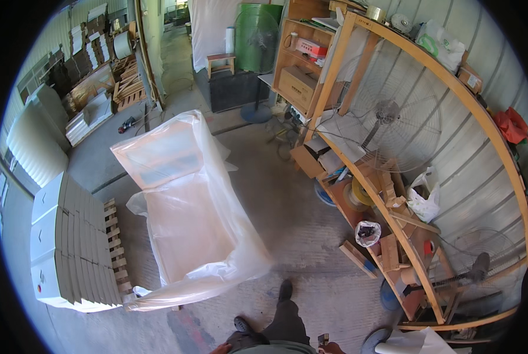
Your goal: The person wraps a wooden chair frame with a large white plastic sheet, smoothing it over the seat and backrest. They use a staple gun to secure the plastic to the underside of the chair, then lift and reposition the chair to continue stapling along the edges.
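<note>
Plastic-wrapped panel [184, 218], big and pale, lying flat on the concrete floor [299, 200] well ahead of both hands and off to the left. Clear sheeting bunches up around its edges, and it looks like a door or cabinet piece with a framed section at the far end.

Further left of it there's a stack of white flat boards [69, 242] sitting on a wooden pallet [116, 251]. Out to the right of the hands runs a wooden shelf rack [394, 194] stuffed with boxes, tape rolls and bags, with a wire-guard fan [394, 127] leaning against it.

Both hands barely peek in at the bottom edge: left hand [220, 349] beside the left knee, right hand [333, 348] by the right hip, well apart from each other. There's a small dark object [322, 340] right at the right hand, can't tell whether it's gripped. Can't tell if the left one is open or closed either.
</note>
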The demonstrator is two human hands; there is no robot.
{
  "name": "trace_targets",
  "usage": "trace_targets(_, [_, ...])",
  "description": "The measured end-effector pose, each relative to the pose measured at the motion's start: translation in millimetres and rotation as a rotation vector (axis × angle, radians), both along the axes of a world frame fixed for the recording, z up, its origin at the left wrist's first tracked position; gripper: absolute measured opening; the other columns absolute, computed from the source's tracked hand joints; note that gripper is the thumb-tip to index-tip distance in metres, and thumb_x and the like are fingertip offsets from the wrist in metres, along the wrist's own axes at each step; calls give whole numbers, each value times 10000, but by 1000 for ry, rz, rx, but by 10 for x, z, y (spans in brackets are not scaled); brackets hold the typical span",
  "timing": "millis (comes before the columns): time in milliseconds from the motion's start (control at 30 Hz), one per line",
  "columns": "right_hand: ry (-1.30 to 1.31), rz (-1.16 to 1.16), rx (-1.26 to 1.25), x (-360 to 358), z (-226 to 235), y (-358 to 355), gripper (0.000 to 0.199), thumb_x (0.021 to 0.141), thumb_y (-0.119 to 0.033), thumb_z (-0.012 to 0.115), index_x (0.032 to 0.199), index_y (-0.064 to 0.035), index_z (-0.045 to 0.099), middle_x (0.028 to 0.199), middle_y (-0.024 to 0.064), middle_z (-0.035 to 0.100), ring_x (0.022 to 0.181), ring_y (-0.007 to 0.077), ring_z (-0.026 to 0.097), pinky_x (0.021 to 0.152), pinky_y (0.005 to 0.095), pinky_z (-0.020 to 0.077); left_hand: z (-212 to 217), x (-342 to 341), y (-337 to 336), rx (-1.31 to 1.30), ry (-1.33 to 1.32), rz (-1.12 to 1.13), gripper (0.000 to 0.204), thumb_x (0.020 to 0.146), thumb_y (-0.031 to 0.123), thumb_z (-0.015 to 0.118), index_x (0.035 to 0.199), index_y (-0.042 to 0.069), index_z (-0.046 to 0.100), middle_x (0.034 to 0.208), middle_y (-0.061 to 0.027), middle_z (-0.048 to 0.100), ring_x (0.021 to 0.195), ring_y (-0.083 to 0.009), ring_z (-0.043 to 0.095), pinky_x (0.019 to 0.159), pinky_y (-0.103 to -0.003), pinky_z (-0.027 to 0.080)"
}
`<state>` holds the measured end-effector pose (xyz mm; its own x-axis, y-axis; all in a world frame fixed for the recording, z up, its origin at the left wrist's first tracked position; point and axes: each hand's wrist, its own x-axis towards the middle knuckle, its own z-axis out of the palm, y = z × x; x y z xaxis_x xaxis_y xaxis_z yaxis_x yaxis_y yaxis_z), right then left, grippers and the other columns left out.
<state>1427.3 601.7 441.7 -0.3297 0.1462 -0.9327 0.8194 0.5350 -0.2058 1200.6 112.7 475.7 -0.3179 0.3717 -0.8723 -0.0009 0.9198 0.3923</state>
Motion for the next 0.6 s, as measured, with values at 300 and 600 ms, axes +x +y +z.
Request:
trace_targets(300, [199,-533,78,-1807,502,1621,339,833,-393,649,1064,-146,671,896,136,649,824,294,619,745,457,479,-394,-943,1676,497,12,-163,353,919,268,552,1166,44,669,1205,-175,655,1135,-388,609,945,-475,496])
trace_targets(600, [478,-285,228,-2221,170,3238,236,744,-312,691,917,-151,676,642,88,620,586,288,610,531,450,463,366,-1758,3655,-112,340,-202,404,932,275,462,1195,40,659,1191,-217,652,1156,-356,617,965,-508,477])
